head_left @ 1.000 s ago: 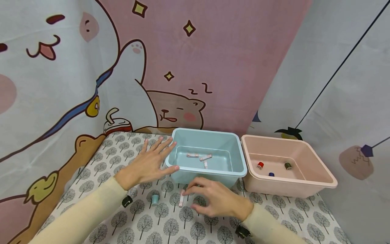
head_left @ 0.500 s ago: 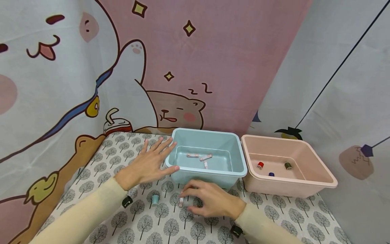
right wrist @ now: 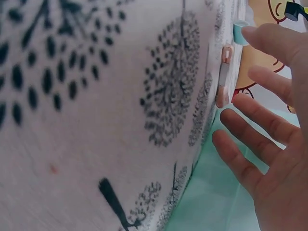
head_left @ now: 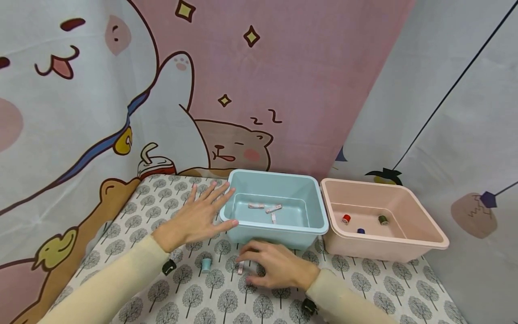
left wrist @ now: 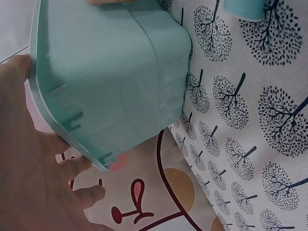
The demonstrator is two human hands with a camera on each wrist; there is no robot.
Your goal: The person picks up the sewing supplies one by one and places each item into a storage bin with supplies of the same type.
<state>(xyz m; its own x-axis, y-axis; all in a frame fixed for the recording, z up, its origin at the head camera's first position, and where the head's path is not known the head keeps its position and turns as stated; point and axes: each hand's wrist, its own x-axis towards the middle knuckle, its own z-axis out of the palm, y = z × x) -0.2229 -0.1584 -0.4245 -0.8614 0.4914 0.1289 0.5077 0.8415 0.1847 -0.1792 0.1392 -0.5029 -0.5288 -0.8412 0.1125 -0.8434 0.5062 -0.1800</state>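
We hold the right hand's [head_left: 277, 265] fingers apart, loosely bent, beside the pink clip [head_left: 240, 268], lower centre of the frame | left hand's [head_left: 196, 220] fingers spread at the blue tub's [head_left: 283, 229] rim | small blue cylinder [head_left: 206, 265] left of clip | pink tub [head_left: 384, 244], right side

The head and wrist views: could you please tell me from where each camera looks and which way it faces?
Head: worn on the head, facing forward and down at the blue bin, pink bin and tree-print cloth; left hand, right hand and sleeves show.
Left wrist: on that wrist, facing the blue bin's outside; left hand at its rim.
Right wrist: on that wrist, facing along the cloth; the right hand shows.
Both wrist views share the light-blue spool.
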